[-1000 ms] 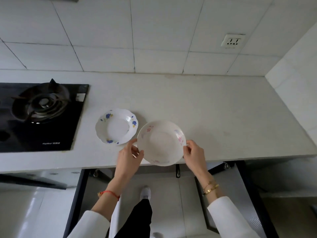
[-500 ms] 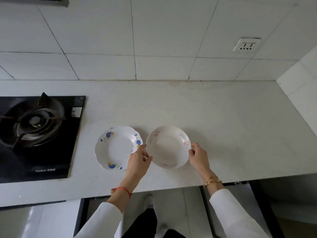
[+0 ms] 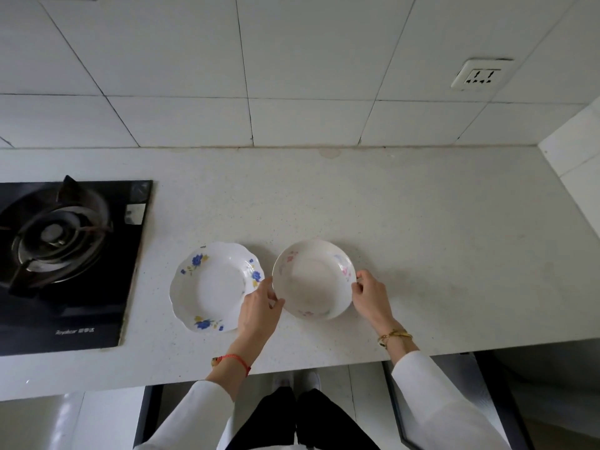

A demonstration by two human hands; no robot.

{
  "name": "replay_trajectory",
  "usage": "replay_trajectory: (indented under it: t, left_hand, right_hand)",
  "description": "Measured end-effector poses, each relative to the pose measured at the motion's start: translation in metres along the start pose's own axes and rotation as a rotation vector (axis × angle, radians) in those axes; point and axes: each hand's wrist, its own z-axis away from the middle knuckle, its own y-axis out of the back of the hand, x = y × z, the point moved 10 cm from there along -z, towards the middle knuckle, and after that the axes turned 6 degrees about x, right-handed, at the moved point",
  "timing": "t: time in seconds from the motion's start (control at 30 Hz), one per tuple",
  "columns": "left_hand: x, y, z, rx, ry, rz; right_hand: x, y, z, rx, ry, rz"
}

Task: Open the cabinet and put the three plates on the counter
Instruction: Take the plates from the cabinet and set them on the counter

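The left hand and right hand pinch opposite rims of the pink-flowered plate, which sits on the counter. Just to its left lies the blue-flowered plate, near the stove.

You see two plates on counter: blue-flowered plate, pink-flowered plate. Third plate not in view. Two hands: left hand, right hand. One gas burner on one black hob. One wall socket. Two wrist bands: one red string on left wrist, one gold bracelet on right. Two white sleeves, two shoes below counter edge.
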Motion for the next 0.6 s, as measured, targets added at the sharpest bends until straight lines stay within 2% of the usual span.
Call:
replay_trajectory:
  t: [0.6]
  left_hand:
    - [0.0027, -0.0040, 0.0085, -0.019, -0.012, -0.052]
  right_hand:
    - [0.0011, -0.0031, 0.0079, -0.066, -0.012, -0.041]
